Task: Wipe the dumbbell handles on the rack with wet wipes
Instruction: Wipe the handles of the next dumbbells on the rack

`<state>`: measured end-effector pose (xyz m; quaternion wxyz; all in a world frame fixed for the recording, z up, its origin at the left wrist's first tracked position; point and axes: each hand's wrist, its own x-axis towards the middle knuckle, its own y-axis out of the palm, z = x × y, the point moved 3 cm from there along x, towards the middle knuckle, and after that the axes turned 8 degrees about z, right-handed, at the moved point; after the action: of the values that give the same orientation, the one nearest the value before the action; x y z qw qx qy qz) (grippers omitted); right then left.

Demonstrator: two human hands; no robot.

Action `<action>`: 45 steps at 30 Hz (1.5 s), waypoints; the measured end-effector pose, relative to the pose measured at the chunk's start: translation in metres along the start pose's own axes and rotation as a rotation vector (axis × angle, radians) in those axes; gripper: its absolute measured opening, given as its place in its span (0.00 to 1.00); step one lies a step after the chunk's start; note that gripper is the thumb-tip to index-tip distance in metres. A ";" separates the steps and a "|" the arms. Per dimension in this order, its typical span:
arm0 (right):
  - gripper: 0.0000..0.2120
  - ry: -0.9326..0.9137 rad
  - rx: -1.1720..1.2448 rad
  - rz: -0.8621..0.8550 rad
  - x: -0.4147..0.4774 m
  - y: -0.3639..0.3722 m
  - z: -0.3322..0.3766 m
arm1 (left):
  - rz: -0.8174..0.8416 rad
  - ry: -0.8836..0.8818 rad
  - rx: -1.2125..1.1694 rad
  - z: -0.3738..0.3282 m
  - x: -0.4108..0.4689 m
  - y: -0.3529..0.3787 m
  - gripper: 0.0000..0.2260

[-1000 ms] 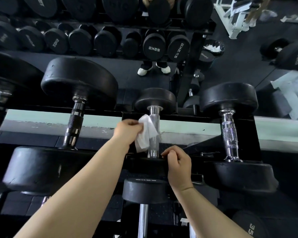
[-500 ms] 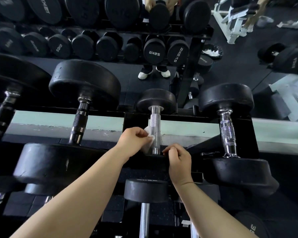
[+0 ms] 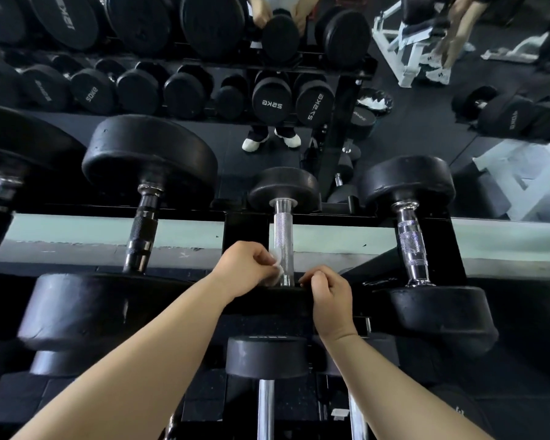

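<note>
A small dumbbell with a knurled chrome handle [image 3: 282,236] lies on the black rack [image 3: 245,228] in the middle of the head view. My left hand [image 3: 246,268] grips a bunched white wet wipe [image 3: 276,270] against the lower left side of that handle. Only a small part of the wipe shows past my fingers. My right hand [image 3: 329,293] rests with curled fingers on the dumbbell's near black head [image 3: 286,300], just right of the handle's base.
Larger dumbbells lie on either side, one with a dark handle [image 3: 142,236] at left, one with a chrome handle [image 3: 410,246] at right. More dumbbells sit on the tier below [image 3: 265,357]. A mirror behind reflects racks, a person's white shoes [image 3: 270,141] and a bench.
My left hand slid down the chrome handle towards its near end, and the wipe that hung open is now bunched in my fingers. My right hand stayed at the near head.
</note>
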<state>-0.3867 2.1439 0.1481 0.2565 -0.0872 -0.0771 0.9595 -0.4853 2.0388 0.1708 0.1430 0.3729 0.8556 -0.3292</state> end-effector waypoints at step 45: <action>0.09 0.442 0.027 0.033 0.067 -0.005 -0.001 | -0.394 0.507 0.079 0.005 -0.039 0.028 0.05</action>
<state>-0.4410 2.1819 0.1400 0.2526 -0.2934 -0.0048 0.9220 -0.4387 2.0280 0.1733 -0.1558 0.2758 0.9062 -0.2801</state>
